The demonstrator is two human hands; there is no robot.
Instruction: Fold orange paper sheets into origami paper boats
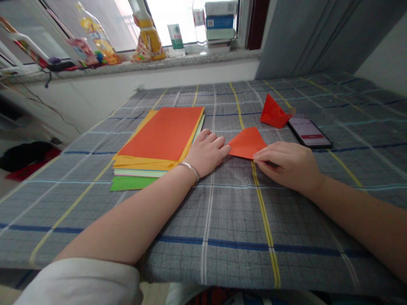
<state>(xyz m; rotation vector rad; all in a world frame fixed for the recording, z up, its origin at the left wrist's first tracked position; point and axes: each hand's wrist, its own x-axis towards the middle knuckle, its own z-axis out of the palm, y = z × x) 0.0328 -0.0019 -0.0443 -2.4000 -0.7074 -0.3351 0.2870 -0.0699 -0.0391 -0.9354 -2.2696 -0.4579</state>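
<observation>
A small folded piece of orange paper lies on the checked cloth between my hands. My left hand, a silver bangle at its wrist, has its fingers curled and closed at the paper's left corner. Thumb and fingertips of my right hand pinch the near right corner. Beyond them stands a folded red-orange paper shape with a pointed top. Left of my left hand is a stack of coloured paper sheets, orange on top, with yellow, white and green edges showing below.
A phone with a lit screen lies beyond my right hand, touching or close to the red-orange shape. The grey checked tablecloth covers the surface. Along the windowsill stand bottles, a tube and stacked boxes. A grey curtain hangs at right.
</observation>
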